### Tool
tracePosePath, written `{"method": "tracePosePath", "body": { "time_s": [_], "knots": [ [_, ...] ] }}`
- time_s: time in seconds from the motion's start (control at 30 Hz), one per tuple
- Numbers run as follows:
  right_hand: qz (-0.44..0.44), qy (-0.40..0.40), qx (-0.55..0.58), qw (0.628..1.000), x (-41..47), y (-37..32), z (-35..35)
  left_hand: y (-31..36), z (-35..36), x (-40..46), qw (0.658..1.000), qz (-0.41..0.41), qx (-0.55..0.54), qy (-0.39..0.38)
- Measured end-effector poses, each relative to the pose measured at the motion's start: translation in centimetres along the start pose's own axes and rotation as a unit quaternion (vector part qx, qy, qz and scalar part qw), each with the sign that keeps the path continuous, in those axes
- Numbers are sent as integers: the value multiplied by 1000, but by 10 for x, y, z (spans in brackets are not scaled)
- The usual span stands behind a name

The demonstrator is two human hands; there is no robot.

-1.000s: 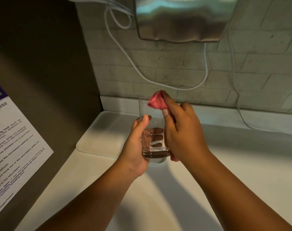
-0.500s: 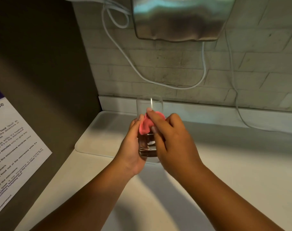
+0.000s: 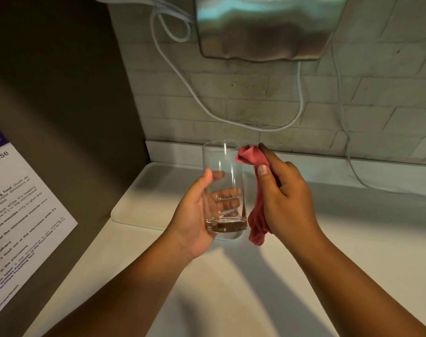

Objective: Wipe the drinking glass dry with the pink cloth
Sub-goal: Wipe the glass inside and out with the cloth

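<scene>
A clear, tall drinking glass (image 3: 221, 164) is held upright above the white counter by my left hand (image 3: 195, 215), whose fingers wrap its lower half. My right hand (image 3: 285, 203) grips a bunched pink cloth (image 3: 249, 155) just right of the glass. The cloth's top touches the glass near its rim, and its tail (image 3: 257, 227) hangs down beside the base.
A white tray (image 3: 144, 200) lies on the counter (image 3: 231, 288) behind my hands. A steel dispenser (image 3: 265, 27) hangs on the brick wall above, with white cables (image 3: 231, 120) looping below it. A printed notice (image 3: 20, 215) sticks to the dark panel at left.
My right hand has lifted the cloth from the middle of the glass up and to the right, to the rim's outer side. The left hand keeps the glass in place.
</scene>
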State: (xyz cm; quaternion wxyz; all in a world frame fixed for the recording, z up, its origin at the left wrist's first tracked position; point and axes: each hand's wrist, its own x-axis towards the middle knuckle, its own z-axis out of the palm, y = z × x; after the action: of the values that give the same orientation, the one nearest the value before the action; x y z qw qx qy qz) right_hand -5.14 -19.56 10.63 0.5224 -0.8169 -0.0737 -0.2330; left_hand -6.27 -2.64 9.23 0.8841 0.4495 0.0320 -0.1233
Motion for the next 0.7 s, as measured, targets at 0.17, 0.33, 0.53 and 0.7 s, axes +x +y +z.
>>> {"method": "tracePosePath", "body": {
  "time_s": [0.17, 0.33, 0.53, 0.7],
  "knots": [
    [7, 6, 60, 998, -28, 0, -2, 7, -1, 3, 994, -31, -100, -19],
    [-12, 4, 75, 997, -41, -4, 0, 8, -3, 6, 990, -27, -138, -20],
    [-19, -8, 78, 997, -45, -5, -2, 6, -11, 7, 996, -2, -85, 10],
    [-31, -4, 75, 997, -44, -6, -4, 6, -13, 7, 997, 5, -35, 75]
  ]
}}
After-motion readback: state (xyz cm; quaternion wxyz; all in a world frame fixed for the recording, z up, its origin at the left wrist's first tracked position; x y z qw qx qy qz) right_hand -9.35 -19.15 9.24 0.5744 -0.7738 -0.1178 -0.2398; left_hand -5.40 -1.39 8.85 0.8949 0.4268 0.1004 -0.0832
